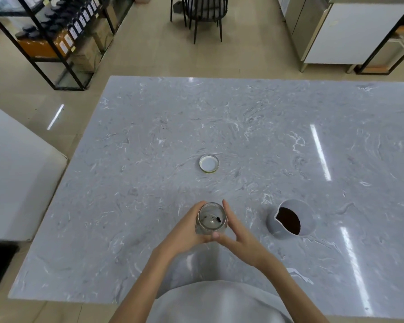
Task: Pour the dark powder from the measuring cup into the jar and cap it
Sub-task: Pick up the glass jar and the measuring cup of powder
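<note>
A clear glass jar (211, 218) stands uncapped near the table's front middle, with only a few dark specks on its bottom. My left hand (187, 231) wraps its left side and my right hand (237, 234) presses against its right side, fingers straight. The jar's lid (209, 163) lies upside down further back on the table, white inside with a gold rim. To the right of the jar stands a grey measuring cup (292, 219) with a spout, holding dark powder (289, 220).
The grey marble table (243, 127) spreads wide on all sides. Beyond it are a black shelf with jars (56, 31) at the back left, a dark chair (203, 15) and a steel cabinet (336, 33). A white surface (14, 173) lies to the left.
</note>
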